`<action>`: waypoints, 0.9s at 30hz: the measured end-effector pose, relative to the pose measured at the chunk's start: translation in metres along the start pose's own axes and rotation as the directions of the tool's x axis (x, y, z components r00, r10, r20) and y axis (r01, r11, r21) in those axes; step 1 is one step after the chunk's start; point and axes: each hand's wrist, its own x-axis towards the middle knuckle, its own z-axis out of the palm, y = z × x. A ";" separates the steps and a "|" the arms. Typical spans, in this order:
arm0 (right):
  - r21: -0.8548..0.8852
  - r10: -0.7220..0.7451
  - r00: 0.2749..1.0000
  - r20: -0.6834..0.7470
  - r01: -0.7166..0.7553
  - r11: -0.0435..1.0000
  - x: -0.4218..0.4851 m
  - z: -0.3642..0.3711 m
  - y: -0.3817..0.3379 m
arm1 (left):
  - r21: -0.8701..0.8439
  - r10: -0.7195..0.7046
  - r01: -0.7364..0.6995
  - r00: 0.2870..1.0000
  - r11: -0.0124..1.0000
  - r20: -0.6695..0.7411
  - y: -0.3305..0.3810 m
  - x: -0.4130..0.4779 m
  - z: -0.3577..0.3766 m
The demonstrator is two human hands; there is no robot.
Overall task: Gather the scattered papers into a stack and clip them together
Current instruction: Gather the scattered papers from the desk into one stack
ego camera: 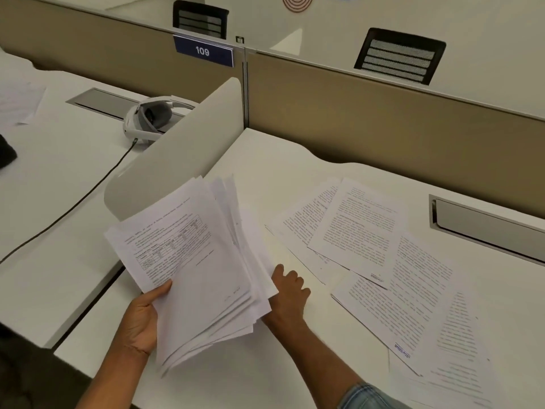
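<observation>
My left hand [144, 317] grips a thick, uneven bundle of printed papers [194, 261] by its lower left edge, thumb on top, holding it tilted above the white desk [280, 160]. The sheets fan out at the top and right. My right hand [290, 290] is at the bundle's right edge, its fingers curled against the sheets there; how far they hold them is hidden. Several loose printed sheets [362, 222] lie scattered and overlapping on the desk to the right, reaching the near right corner [448, 329]. No clip is in view.
A curved white divider [182, 154] stands left of the bundle. Beyond it, on the neighbouring desk, lie a white headset [147, 119] with a black cable and more paper [17, 101]. A cable tray slot [486, 225] sits at the right. A beige partition runs along the back.
</observation>
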 end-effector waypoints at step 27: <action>0.975 0.083 0.991 0.104 -0.118 0.190 -0.069 -0.084 0.207 | 0.413 -0.043 -0.021 0.989 0.910 0.144 -0.077 -0.024 0.131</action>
